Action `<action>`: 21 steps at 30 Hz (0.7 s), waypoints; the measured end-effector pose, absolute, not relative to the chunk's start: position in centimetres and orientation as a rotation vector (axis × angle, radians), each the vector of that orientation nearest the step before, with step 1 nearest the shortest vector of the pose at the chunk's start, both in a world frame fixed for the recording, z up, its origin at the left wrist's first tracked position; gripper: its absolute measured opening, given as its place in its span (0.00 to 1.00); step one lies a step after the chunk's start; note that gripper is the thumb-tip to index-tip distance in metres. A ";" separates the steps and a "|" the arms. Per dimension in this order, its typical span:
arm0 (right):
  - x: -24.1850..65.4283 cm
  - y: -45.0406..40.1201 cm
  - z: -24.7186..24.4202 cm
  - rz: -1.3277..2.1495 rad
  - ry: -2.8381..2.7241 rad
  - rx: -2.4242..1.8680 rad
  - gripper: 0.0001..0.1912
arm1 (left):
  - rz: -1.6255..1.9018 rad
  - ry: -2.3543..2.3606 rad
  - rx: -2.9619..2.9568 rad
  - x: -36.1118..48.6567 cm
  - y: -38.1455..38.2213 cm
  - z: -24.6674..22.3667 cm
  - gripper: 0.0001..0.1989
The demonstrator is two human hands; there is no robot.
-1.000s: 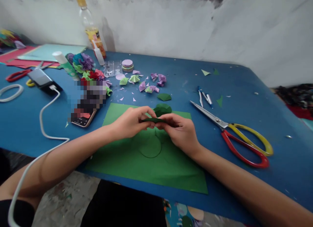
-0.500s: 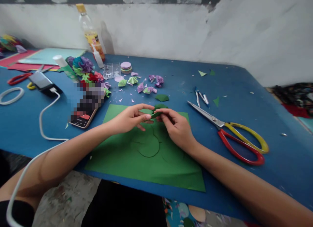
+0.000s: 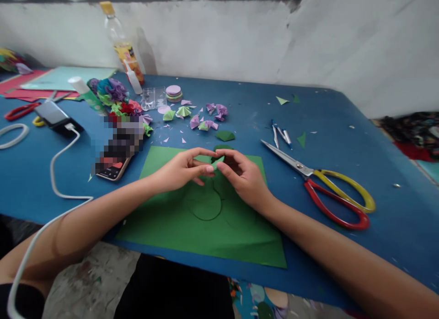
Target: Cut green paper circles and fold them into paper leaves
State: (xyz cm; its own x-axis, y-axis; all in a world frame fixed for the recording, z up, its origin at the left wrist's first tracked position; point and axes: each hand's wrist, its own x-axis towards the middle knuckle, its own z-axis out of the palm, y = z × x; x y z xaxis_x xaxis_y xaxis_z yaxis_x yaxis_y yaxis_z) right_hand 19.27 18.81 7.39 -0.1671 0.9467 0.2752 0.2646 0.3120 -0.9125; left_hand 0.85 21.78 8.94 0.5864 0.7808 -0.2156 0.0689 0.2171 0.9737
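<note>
Both hands [image 3: 214, 172] on folded green paper [image 3: 218, 162] — tip toward the wall.

Paper sheet [image 3: 206, 227] lay at lower centre of the table [image 3: 343, 127]. Both hands met over its upper edge, left hand [image 3: 181, 170] left of right hand [image 3: 243, 177], a small folded piece [image 3: 217, 162] between them. Scissors [image 3: 318, 181] lay right of the sheet, phone [image 3: 115, 161] left of it, folded paper bits [image 3: 206, 120] above, bottle [image 3: 121, 40] upper left.
</note>
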 end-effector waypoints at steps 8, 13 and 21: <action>19.4 18.8 7.2 0.971 -1.644 -1.087 0.18 | 0.538 0.850 1.165 1.1 21.6 9.4 0.12; 19.5 18.8 7.3 0.976 -1.659 -1.070 0.19 | 0.529 0.840 1.142 1.2 21.6 9.4 0.12; 19.6 18.7 7.7 0.983 -1.680 -1.121 0.20 | 0.533 0.841 1.143 1.1 21.5 9.2 0.16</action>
State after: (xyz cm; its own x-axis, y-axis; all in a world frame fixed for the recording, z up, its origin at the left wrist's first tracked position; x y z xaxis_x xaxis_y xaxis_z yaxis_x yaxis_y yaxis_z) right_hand 19.58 18.68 7.67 -0.2205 0.9481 0.2291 0.2652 0.2843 -0.9213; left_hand 1.09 21.55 9.21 0.5922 0.7466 -0.3031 0.0440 0.3456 0.9373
